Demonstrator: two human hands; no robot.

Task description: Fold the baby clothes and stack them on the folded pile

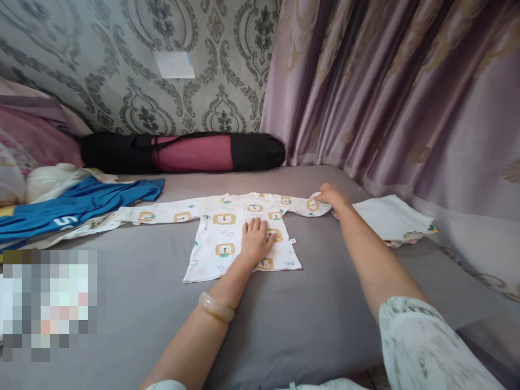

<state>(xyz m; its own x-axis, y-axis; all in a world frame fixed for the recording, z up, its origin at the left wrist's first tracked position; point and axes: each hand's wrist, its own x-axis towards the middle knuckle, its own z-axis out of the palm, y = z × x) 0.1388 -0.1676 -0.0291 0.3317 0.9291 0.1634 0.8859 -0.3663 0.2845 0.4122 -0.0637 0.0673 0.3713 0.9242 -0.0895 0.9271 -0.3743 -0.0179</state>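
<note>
A small white long-sleeved shirt (215,238) with yellow and green prints lies spread flat on the grey bed sheet (142,303), both sleeves stretched out sideways. My left hand (255,241), below a pale bangle on the wrist, rests flat on the shirt's body with its fingers a little apart. At the end of the right sleeve is my right hand (332,196), its fingers closed on the cuff. The left sleeve's end reaches the pile of clothes at the left.
A blue garment (101,195) tops the clothes pile at left. Folded white clothes (392,216) lie right of my right hand. A black and red long bag (190,153) rests along the wall, beside a purple curtain (345,81). The lower left corner is pixelated.
</note>
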